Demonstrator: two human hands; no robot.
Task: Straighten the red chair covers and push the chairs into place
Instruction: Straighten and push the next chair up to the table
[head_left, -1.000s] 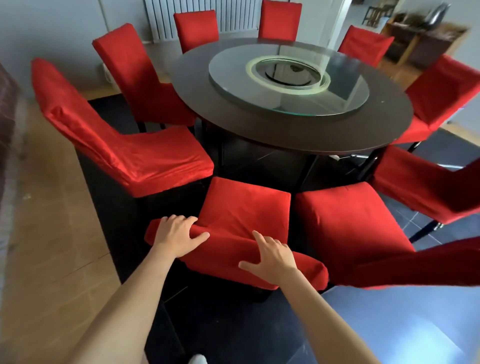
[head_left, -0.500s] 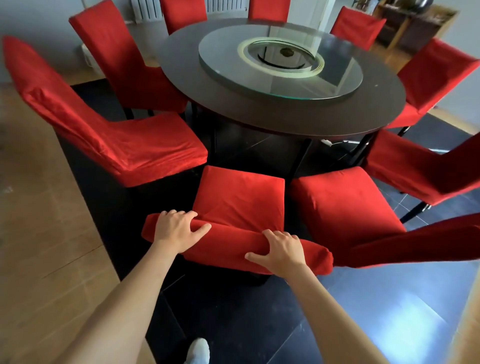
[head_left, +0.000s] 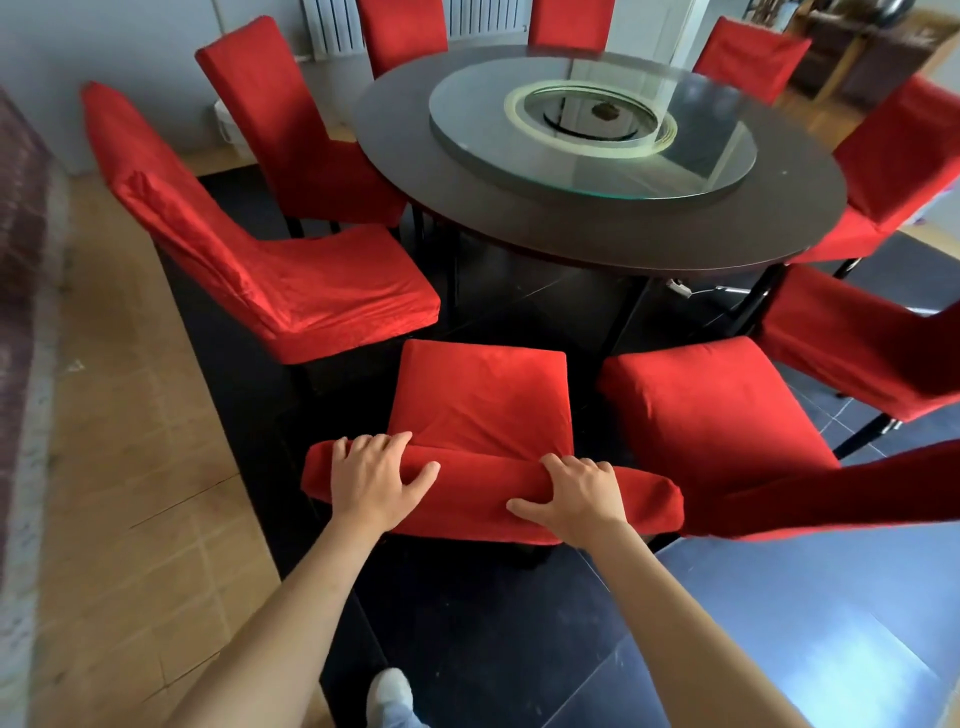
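Chair (head_left: 480, 400) back gripped, seemingly, by left hand (head_left: 371, 480) and right hand (head_left: 579, 496).

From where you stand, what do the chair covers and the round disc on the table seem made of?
Chair covers: soft red fabric, perhaps velvety; it creases and has a matte sheen. Disc: apparently glass; see-through, reflective, greenish edge. Table: dark, smooth, possibly lacquered wood.

Bare forearms, no sleeves; a white shoe (head_left: 388, 688) below
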